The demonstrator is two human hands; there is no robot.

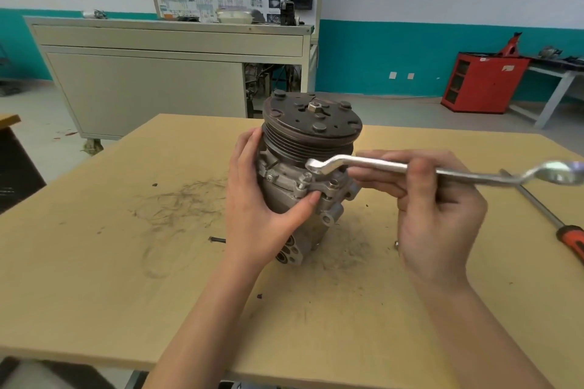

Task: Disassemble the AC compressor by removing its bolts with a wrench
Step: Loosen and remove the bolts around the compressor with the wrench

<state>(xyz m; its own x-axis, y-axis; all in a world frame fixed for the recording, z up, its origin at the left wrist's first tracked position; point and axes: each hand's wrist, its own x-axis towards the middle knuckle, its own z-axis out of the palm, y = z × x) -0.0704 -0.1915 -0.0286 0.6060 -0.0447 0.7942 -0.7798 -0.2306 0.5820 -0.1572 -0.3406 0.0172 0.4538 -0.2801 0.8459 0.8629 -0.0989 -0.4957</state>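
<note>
- The AC compressor (311, 126) stands pulley-end up, tipped a bit, in the middle of the tan table (126, 262).
- The left hand (262, 196) is wrapped round its body, thumb on the side bracket.
- The right hand (436, 208) grips the wrench (379, 165) mid-shaft, ring end right at a housing bolt (306, 177).
- A screwdriver (562, 230) lies off to the right.

One compressor (297, 164), one wrench (379, 167), one screwdriver (568, 238), one dark loose bolt (217, 240), two hands (256, 215) (439, 215).
</note>
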